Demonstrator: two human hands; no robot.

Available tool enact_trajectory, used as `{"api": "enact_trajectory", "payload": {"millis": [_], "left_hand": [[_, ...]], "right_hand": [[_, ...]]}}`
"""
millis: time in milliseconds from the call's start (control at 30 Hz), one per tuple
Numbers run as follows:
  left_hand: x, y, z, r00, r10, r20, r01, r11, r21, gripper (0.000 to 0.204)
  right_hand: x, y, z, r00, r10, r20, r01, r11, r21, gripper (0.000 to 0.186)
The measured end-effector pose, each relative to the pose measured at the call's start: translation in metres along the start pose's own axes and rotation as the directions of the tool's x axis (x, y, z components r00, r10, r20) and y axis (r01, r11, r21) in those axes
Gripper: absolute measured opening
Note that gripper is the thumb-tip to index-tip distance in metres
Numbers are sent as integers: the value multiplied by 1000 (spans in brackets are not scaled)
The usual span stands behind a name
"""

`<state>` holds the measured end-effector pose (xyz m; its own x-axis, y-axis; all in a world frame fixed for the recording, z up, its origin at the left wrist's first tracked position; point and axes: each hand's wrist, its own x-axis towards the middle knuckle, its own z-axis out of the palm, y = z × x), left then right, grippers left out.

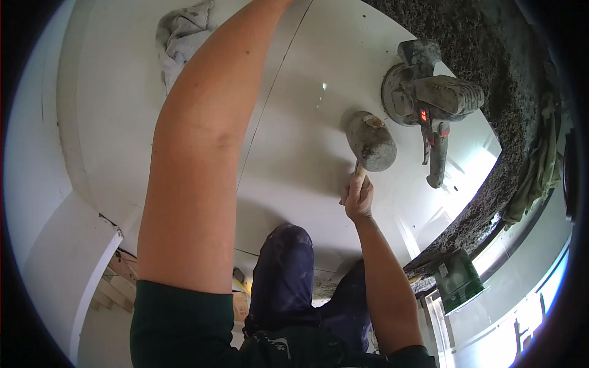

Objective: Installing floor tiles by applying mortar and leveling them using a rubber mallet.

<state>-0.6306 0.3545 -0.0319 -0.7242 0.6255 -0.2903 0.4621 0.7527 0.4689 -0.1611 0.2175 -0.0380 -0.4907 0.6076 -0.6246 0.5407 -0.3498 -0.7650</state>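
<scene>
Ref = mallet (370,142), over tile (307,153). Right hand (359,196) just behind its head, around the handle. Power tool (429,101) ahead-right of it, same tile. Rough bed (512,80) farther right. Left arm (196,165) and 1 joint (268,101) left. Cloth (184,34) ahead, far left. 2 legs (285,257) behind. Container (457,281) behind-right.

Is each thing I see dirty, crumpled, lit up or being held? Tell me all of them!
Right hand: gripping the mallet by its handle.
Mallet: held, head smeared grey.
Round-based tool: dirty, not held, red display lit.
White tile: shiny, with specks.
Cloth: crumpled, stained.
Left arm: stretched forward, its hand out of view.
Trousers: dusty at the knee.
</scene>
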Motion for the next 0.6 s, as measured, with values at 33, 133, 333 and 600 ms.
{"api": "enact_trajectory", "payload": {"millis": [33, 133, 333, 600], "left_hand": [[1, 0, 3, 1000, -3, -25, 4, 1000, 23, 33], [6, -6, 4, 998, 20, -59, -15, 997, 81, 32], [-77, -56, 14, 974, 153, 165, -177, 974, 141, 38], [-287, -157, 20, 978, 192, 82, -196, 979, 50, 24]], "right_hand": [[0, 0, 2, 1000, -6, -24, 6, 1000, -9, 55], [-1, 2, 6, 1000, 16, -7, -16, 999, 44, 56], [-2, 1, 3, 999, 31, -22, -31, 1000, 5, 59], [2, 7, 1, 1000, 10, -10, -10, 1000, 8, 56]]}}
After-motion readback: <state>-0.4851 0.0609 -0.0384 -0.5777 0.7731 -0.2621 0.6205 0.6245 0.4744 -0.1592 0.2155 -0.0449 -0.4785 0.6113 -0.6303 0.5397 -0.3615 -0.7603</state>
